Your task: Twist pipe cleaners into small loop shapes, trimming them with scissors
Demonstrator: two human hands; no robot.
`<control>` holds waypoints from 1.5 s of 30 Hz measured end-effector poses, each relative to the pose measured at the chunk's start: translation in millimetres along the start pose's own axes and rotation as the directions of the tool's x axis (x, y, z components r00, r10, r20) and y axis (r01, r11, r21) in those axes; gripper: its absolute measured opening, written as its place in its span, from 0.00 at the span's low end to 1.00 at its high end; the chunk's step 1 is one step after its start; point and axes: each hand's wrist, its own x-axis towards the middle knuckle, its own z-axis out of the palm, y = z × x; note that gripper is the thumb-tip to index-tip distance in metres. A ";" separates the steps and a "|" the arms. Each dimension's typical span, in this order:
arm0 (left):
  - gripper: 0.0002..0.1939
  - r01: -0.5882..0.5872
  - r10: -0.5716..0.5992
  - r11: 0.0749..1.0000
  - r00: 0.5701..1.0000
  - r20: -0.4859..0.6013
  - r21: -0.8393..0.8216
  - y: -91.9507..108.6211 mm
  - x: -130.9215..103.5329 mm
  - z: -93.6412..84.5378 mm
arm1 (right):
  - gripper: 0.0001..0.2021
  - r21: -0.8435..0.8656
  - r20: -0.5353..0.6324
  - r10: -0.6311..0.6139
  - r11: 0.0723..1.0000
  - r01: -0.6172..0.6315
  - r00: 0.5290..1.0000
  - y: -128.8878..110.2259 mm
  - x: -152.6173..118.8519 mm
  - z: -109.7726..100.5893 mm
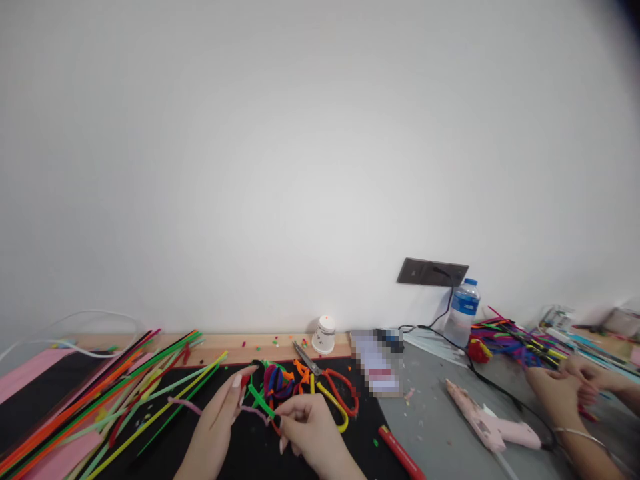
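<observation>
A green pipe cleaner point(263, 399) stretches between my two hands over the black mat. My right hand point(315, 430) is closed, pinching its lower end between thumb and fingertips. My left hand point(219, 410) has its fingers pressed together around a small pipe-cleaner piece, with red and black bits showing at the fingertips; the grip is partly hidden. A lilac pipe cleaner point(254, 411) passes between the hands. Just behind them lies a bundle of twisted blue, purple and red pipe cleaners point(279, 381), with orange pieces point(302, 371) beside it.
Scissors point(336, 388) lie behind my right hand, near an upturned paper cup point(324, 337). Long pipe cleaners point(135, 387) cover the left side. On the right are a red tube point(400, 453), a pink glue gun point(487, 420), a water bottle point(463, 313) and another person's hands point(565, 393).
</observation>
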 end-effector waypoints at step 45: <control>0.19 -0.209 0.101 0.933 0.933 0.345 0.293 17.2 -31.6 17.8 | 0.09 0.199 0.080 -0.085 0.978 0.068 0.993 -12.4 -7.5 1.1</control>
